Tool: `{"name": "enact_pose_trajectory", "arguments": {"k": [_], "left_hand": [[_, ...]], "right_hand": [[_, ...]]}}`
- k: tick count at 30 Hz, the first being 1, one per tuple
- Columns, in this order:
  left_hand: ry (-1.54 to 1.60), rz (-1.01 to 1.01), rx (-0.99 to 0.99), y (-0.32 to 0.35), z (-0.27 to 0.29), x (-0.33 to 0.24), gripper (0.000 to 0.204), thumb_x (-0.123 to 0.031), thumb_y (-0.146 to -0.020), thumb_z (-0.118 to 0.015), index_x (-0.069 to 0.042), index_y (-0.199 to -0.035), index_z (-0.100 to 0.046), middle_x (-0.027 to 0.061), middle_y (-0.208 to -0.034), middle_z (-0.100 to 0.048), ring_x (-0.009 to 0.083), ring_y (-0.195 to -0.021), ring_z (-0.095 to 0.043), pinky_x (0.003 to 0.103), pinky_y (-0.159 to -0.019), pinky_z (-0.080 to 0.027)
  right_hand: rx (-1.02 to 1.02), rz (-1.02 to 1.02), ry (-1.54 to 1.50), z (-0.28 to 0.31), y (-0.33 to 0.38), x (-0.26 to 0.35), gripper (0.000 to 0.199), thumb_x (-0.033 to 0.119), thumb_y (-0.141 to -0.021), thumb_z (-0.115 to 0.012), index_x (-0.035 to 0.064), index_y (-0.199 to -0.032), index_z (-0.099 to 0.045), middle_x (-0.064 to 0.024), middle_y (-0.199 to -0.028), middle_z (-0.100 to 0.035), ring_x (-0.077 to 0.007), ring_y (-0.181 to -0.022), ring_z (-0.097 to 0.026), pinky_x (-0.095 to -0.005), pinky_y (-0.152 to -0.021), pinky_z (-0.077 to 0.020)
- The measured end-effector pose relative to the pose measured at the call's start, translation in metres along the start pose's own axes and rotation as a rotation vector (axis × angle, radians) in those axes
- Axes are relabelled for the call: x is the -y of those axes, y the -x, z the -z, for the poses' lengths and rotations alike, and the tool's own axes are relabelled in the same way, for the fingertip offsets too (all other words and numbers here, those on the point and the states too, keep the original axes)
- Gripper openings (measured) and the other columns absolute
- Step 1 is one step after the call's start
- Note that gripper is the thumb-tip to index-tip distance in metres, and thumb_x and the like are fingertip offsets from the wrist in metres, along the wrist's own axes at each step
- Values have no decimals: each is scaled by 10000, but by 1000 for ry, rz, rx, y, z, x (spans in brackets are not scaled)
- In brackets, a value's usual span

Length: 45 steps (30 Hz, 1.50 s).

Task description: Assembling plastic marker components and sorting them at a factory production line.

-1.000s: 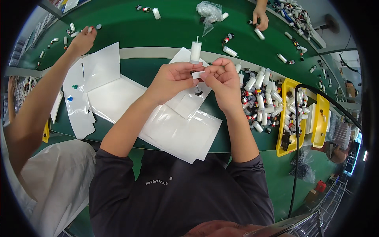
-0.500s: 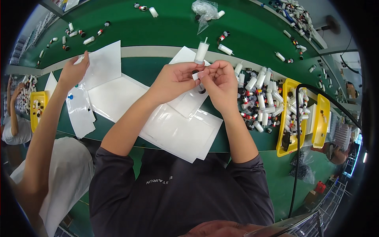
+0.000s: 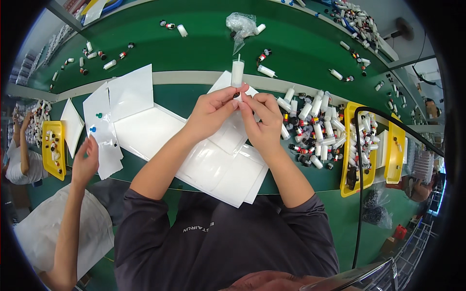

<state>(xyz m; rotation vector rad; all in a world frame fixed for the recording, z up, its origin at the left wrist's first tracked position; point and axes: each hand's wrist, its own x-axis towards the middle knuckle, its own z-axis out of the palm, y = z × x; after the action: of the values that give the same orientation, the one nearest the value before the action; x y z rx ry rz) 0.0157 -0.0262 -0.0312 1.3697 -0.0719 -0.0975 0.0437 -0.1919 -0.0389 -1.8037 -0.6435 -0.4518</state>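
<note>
Left hand [image 3: 209, 109] clamps its grip on the white cylinder [image 3: 237, 73], upright near the far edge of the bench [image 3: 182, 99]; right hand [image 3: 262, 116] pinches a small white piece [image 3: 238, 97] just below it!

One held cylinder [image 3: 237, 74], two pushpins [image 3: 92, 129]

On my feed, held tube [image 3: 237, 73]: smooth plastic. Sheets [image 3: 206, 167]: glossy, smooth. Bag [image 3: 240, 23]: crinkled, shiny plastic. Tray [image 3: 346, 169]: smooth plastic. Shirt [image 3: 272, 237]: matt cloth.

Green floor [image 3: 340, 223] below green workbench [image 3: 179, 97]
</note>
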Motion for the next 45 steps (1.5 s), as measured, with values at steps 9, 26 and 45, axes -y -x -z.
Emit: {"name": "enact_pose_trajectory", "arguments": {"k": [9, 26, 45], "left_hand": [[-104, -74, -125, -19, 37, -15, 328, -45, -1011, -578, 72, -1317, -585, 94, -1205, -693, 173, -1058, -673, 309, -943, -545], [-1345, -94, 481, 23, 20, 0, 944, -540, -811, -738, -130, -1564, -345, 164, -1665, -192, 385, -1544, -132, 641, -1197, -72], [-1395, -160, 275, 25, -11, 24, 947, -508, -816, -720, -78, -1560, -321, 178, -1643, -248, 377, -1528, -206, 596, -1200, -132]], "right_hand": [[350, -323, 20, 27, -12, 18, 211, 110, -841, -693, 43, -1042, -699, -117, -906, -624, -258, -769, -633, -361, -696, -511], [714, -81, 123, 19, 18, -17, 118, 76, -822, -680, 14, -862, -588, -134, -868, -611, -341, -840, -632, -454, -752, -504], [678, -82, 381, 32, 20, -11, 75, 78, -808, -670, 9, -819, -641, -134, -837, -614, -326, -738, -661, -431, -692, -543]]}}
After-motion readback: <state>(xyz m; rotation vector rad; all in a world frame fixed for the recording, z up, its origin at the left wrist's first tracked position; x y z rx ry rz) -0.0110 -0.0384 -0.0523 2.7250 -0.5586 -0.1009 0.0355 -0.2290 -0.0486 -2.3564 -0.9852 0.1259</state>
